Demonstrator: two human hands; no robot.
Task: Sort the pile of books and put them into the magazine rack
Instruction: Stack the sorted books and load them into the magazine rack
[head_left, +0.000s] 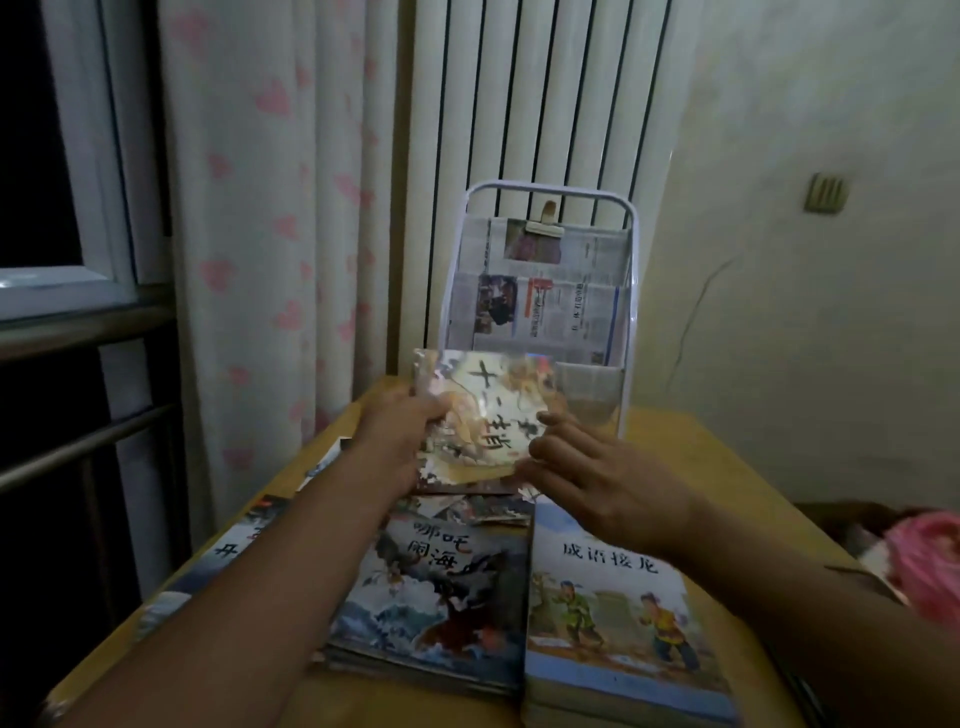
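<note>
Holding glossy picture book (485, 415) up over table (701, 457), in front of magazine rack (540, 291). Left hand (400, 441) clamped on left edge, thumb over cover. Right hand (587, 478) at right edge, fingers loosely curled against it; actual grip unclear. Book tilted, long axis running toward rack, rack straight ahead past fingertips, both hands about equally near. Cover shiny, glare-washed, large black characters. Newspapers (545, 280) already in upper pockets; clear lower pocket just behind book looks free. More books below: dark-wave cover (441, 587), blue-cover book (608, 613).
</note>
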